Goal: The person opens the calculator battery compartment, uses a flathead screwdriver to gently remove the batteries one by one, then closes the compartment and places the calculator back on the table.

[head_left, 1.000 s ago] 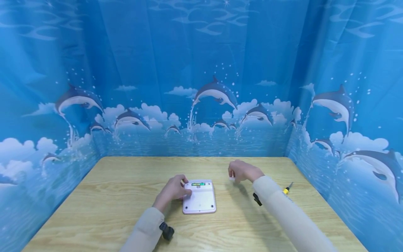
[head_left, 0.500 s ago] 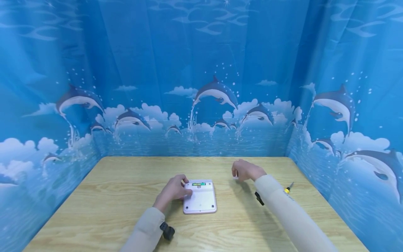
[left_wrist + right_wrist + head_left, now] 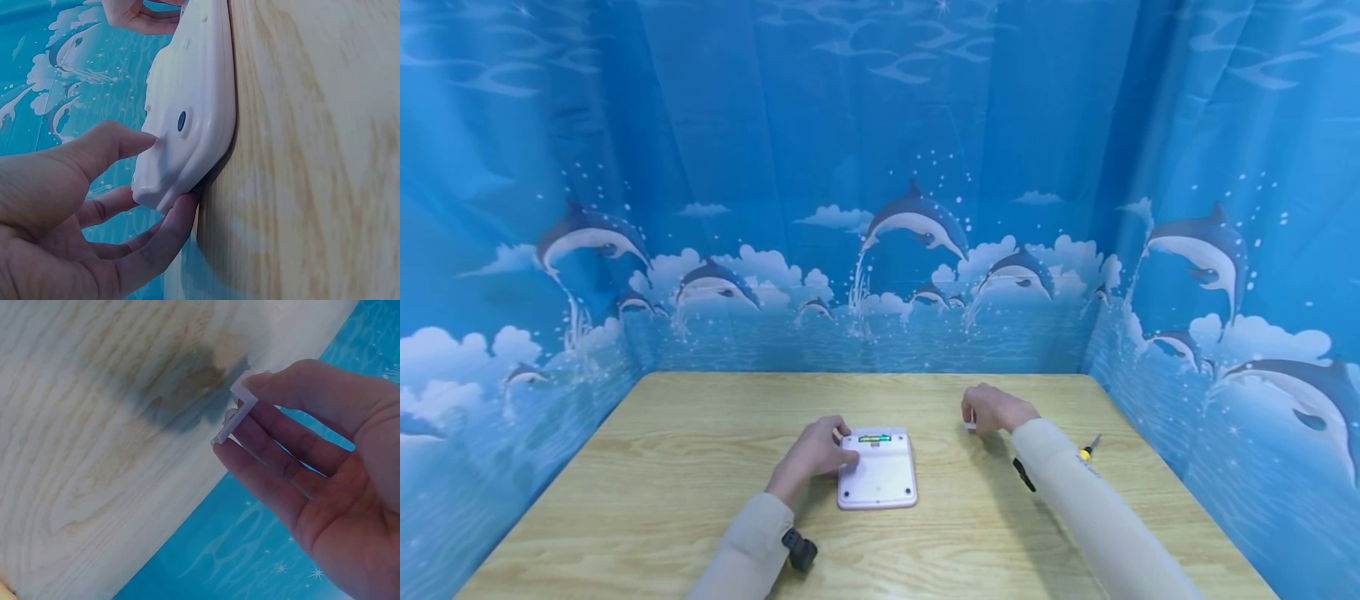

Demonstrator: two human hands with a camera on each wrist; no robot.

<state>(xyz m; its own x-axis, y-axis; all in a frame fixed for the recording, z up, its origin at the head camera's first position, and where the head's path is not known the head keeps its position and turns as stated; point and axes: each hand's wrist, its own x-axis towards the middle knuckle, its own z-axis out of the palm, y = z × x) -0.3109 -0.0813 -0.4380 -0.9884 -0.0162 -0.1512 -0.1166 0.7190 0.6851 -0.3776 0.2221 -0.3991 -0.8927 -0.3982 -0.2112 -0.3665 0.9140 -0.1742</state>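
Note:
A flat pale pink calculator-like device [image 3: 880,483] lies back side up on the table, with dark round feet near its corners. A green battery [image 3: 875,438] shows in the uncovered slot near its far edge. My left hand [image 3: 815,450] grips the device by its left side, thumb on the back and fingers at the edge, as the left wrist view also shows. To the right, above the table, my right hand [image 3: 990,407] pinches a small pale battery cover [image 3: 239,416] between thumb and fingers. In the right wrist view the cover looks bent, with a small tab.
A yellow-handled screwdriver [image 3: 1086,454] lies on the wooden table [image 3: 700,467] beyond the right forearm, partly hidden by the sleeve. A blue dolphin-print curtain [image 3: 820,167] stands behind the table and along both sides.
My right hand has moved slightly to the right, away from the device, with the battery cover still in its fingers. My left hand and the device have stayed in place.

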